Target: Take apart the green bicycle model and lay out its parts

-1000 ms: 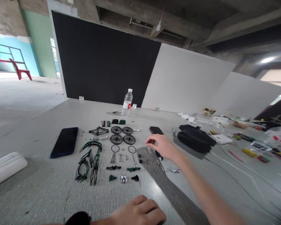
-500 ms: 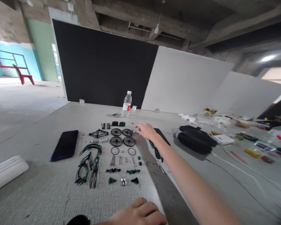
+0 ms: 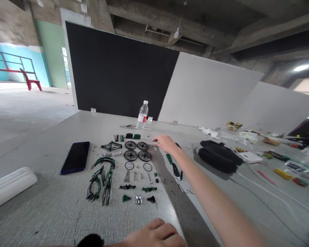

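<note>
My right hand (image 3: pixel 164 143) reaches over the table, its thumb and forefinger slightly apart beside the small spoked wheels (image 3: pixel 142 145). Any tiny part at its fingertips is too small to make out. My left hand (image 3: pixel 156 235) rests at the near edge with fingers curled under, fingertips hidden. Model bicycle parts lie in rows: a dark frame (image 3: pixel 111 146), green mudguards (image 3: pixel 104 160), a green fork piece (image 3: pixel 107 185), thin rings (image 3: pixel 129 165), screws (image 3: pixel 127 176), a green handlebar-like part (image 3: pixel 149 189), a black saddle (image 3: pixel 151 199) and silver pieces (image 3: pixel 138 199).
A phone (image 3: pixel 75 157) and a white object (image 3: pixel 11 187) lie left. A water bottle (image 3: pixel 142 115) stands behind the parts. Right of them are a green-and-black tool (image 3: pixel 173 165), hex keys (image 3: pixel 179 185), a black case (image 3: pixel 219 156), cables and clutter. A black panel (image 3: pixel 118 68) stands behind.
The view has turned slightly left, so everything sits a little further right. My right hand stays near the wheels, and more of the hex keys shows beside the forearm. My left hand keeps its place.
</note>
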`<state>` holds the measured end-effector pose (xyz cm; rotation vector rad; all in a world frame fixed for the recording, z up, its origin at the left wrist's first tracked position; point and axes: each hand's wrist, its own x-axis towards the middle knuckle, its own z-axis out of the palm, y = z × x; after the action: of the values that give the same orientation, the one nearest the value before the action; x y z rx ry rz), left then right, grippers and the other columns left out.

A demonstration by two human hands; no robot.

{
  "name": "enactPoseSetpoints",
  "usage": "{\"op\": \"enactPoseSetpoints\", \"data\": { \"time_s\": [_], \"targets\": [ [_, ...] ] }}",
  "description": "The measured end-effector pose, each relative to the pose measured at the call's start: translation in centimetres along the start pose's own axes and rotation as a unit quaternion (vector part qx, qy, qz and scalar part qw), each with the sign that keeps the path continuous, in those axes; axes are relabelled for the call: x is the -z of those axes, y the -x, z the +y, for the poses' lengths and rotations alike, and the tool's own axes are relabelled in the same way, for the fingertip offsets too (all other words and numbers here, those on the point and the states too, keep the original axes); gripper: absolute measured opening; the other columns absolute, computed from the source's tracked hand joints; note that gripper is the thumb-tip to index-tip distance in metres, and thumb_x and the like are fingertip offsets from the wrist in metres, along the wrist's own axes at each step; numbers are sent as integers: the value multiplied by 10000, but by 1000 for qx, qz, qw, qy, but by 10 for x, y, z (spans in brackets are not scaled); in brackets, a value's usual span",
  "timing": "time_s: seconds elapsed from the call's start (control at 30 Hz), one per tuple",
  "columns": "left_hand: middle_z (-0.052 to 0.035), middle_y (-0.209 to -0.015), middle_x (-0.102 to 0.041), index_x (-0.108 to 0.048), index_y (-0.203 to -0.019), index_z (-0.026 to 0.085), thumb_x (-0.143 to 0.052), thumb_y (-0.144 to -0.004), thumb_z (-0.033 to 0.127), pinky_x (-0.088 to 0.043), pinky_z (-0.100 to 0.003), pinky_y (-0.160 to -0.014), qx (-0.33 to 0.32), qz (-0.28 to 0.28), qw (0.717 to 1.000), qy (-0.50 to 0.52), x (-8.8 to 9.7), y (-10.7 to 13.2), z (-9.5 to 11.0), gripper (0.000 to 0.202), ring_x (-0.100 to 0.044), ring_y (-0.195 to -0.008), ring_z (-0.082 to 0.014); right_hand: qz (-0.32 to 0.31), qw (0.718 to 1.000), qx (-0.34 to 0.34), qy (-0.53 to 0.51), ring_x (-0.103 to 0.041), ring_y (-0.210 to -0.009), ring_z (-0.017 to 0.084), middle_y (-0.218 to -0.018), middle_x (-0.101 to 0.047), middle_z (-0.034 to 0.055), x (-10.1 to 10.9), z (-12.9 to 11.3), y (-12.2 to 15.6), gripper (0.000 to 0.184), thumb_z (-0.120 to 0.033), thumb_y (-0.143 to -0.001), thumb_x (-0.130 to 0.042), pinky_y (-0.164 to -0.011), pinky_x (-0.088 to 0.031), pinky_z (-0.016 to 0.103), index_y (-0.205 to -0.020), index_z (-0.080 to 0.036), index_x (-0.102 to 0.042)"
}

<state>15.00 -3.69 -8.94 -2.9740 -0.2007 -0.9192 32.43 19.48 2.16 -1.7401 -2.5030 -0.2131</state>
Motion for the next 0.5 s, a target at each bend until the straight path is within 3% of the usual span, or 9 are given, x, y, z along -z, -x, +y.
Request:
{"op": "enactPoseSetpoints", "data": {
  "time_s": [0.2,0.5],
  "targets": [
    [38,-1109,-663,-561,-1175,241,-454,-1056,406,-433,-255,-835,-2,-27,1000,9,1,0,-1,230,-601,-998,-135,-17,1000,-6,-9,-701,-930,237,-921,-783,49,-15,-3,-3,153,-230,-895,-653,-888,-469,355,-988,-264,-770],
    [27,-1118,-652,-563,-1169,244,-444,-1059,410,-430,-272,-870,12,-15,1000,18,2,1,1,232,-590,-1018,-144,-24,1000,-5,-18,-702,-896,225,-927,-782,37,-9,-8,0,126,-218,-882,-676,-785,-473,306,-964,-254,-765]
  ]
}}
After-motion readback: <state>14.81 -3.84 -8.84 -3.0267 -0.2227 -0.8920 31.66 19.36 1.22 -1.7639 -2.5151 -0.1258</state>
